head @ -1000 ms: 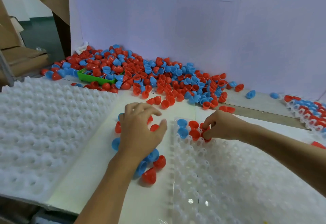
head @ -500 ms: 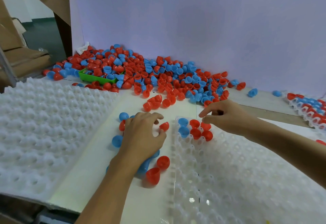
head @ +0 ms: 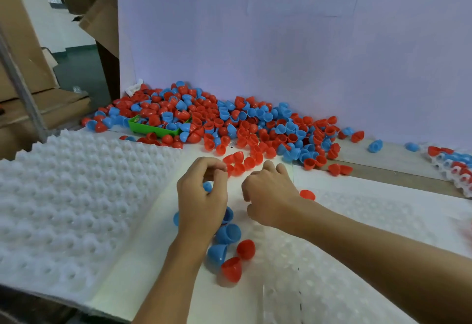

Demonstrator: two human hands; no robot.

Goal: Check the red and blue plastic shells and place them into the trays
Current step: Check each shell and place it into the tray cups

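Hundreds of red and blue shells (head: 229, 124) lie heaped against the back wall (head: 281, 55), burying a green bin (head: 153, 129); a few strays sit on the table between your hands and the heap. Closer in, four loose shells (head: 228, 234) rest just below your left hand (head: 201, 201), two blue and two red. One red shell (head: 307, 194) already sits in the clear tray (head: 357, 221) at its far edge, just beside your right wrist.

Your left hand curls its fingers toward the thumb, with a blue shell (head: 207, 186) showing under the palm; whether it is pinched cannot be told. Your right hand (head: 268, 196) is fisted, knuckles up, and what it holds, if anything, is hidden.

Judging by their thin walls and gloss, these shells are light, stiff and slick, and likely to roll or skate when nudged. Take each by the rim, thumb inside and finger outside, rather than squeezing the dome.

A white foam tray (head: 76, 196) lies to your left with its pockets unfilled. At far right another tray (head: 454, 168) holds shells in rows.
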